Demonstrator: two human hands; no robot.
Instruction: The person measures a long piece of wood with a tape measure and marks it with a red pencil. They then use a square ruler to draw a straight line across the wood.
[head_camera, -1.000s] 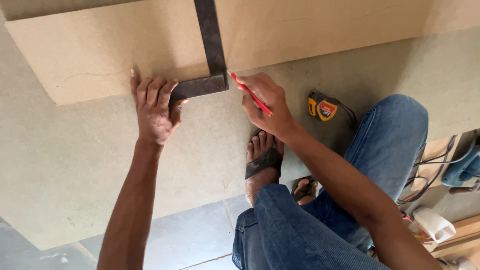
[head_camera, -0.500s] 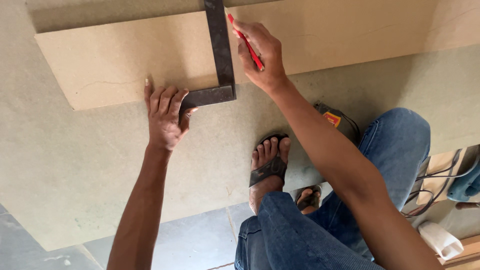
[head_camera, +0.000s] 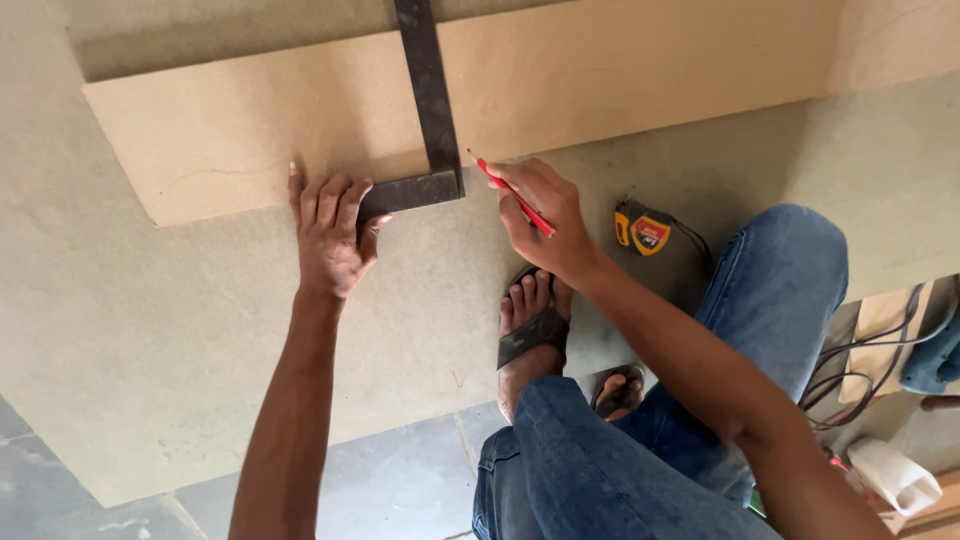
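A dark metal L-shaped square (head_camera: 428, 110) lies across a light wooden board (head_camera: 620, 80) that rests on a larger grey-brown sheet (head_camera: 160, 340). My left hand (head_camera: 330, 235) presses flat on the short arm of the square at the board's near edge. My right hand (head_camera: 545, 215) grips a red pencil (head_camera: 512, 193), its tip right beside the square's corner. My sandalled foot (head_camera: 530, 325) stands on the large sheet just below that hand.
A yellow and black tape measure (head_camera: 642, 228) lies on the sheet to the right of my right hand. My bent knee in blue jeans (head_camera: 780, 290) is at right. Cables (head_camera: 870, 370) and a white object (head_camera: 890, 475) sit at the far right. Grey floor tiles (head_camera: 400, 480) show below.
My right hand with the pencil came back down along the square's long arm, from the upper board to the corner at the near edge. My left hand stayed on the square.
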